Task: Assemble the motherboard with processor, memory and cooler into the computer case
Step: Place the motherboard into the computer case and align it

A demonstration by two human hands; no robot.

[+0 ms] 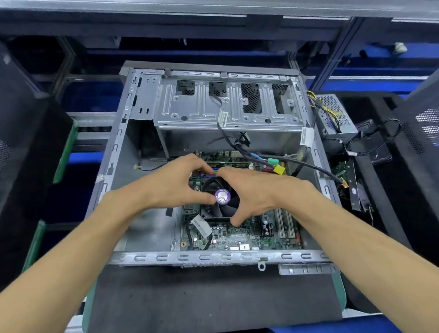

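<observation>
Head view: cooler (219, 200) sits on the motherboard (242, 235) inside the open case (126, 151), directly between both hands. Left hand (174, 182) curls fingers over the far-left edge, thumb on the fan; right hand (255, 191) grips the right side, thumb at the near corner. Both equally near; any seating push goes straight down.

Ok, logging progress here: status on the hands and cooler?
Both hands, left and right, grip the cooler. Cooler sits on the motherboard inside the case. Loose cables hang just behind.
</observation>
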